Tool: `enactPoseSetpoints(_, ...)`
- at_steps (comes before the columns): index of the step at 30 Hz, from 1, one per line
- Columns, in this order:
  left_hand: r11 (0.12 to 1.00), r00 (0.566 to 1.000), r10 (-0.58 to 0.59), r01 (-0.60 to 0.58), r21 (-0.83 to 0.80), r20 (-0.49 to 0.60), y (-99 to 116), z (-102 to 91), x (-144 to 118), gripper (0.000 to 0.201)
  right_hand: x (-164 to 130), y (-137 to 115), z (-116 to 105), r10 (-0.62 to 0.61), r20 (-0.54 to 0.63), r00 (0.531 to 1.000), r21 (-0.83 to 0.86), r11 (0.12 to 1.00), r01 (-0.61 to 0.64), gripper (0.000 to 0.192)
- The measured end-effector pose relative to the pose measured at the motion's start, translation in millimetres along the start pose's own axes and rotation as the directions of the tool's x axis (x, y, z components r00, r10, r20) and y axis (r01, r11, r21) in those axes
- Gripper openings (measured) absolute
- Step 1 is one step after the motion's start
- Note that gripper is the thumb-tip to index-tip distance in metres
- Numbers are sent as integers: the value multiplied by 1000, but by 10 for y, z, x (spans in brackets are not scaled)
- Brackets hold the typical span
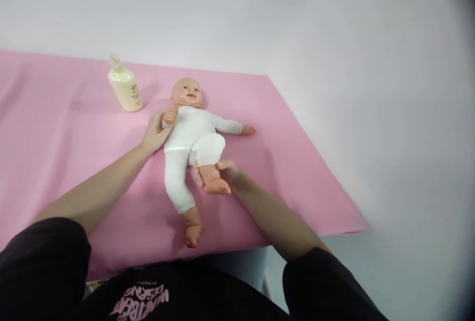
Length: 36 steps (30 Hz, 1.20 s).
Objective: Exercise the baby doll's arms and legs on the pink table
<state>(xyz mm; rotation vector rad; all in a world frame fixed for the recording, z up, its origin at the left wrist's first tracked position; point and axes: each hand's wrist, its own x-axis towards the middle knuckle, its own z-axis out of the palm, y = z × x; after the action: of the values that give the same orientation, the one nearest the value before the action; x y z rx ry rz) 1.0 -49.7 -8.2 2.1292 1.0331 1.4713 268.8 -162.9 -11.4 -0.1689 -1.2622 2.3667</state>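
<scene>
A baby doll (pixel 191 130) in a white suit lies on its back on a pink cloth (pixel 74 162), head toward the wall. My left hand (pixel 154 133) rests against the doll's side and bent arm, fingers spread. My right hand (pixel 222 172) holds the doll's bare lower leg and foot, which is bent up with the white trouser leg bunched at the thigh. The other leg stays clothed and stretches toward me.
A cream lotion bottle (pixel 125 86) with a pump top stands on the cloth, left of the doll's head. The cloth's right edge (pixel 319 158) runs diagonally beside a white wall. The table's front edge lies just before my body.
</scene>
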Motion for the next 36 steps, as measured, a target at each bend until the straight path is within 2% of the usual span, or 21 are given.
enactPoseSetpoints(5,992,990,87,-97,83,113,208,-37,19,41,6,-38,-22,-11,-76,997,5,1000,11,63)
enactPoseSetpoints(8,986,987,94,-110,122,134,248,-48,28,40,2,-37,-22,-18,-68,998,9,1000,18,62)
enactPoseSetpoints(15,984,993,57,-74,163,107,231,-39,20,38,6,-18,33,10,26,1000,-23,1000,-9,61)
enactPoseSetpoints(20,984,992,57,-75,163,117,216,-42,22,38,15,-72,136,155,173,973,-69,987,-145,63)
enactPoseSetpoints(22,984,992,45,-65,168,120,218,-45,24,39,17,-93,157,165,211,964,-72,986,-153,60)
enactPoseSetpoints(25,985,992,29,-49,166,119,220,-46,27,40,17,-106,162,140,207,968,-59,990,-130,59)
enactPoseSetpoints(36,985,993,15,-35,170,119,182,-36,31,43,20,-123,179,189,178,966,-90,980,-175,60)
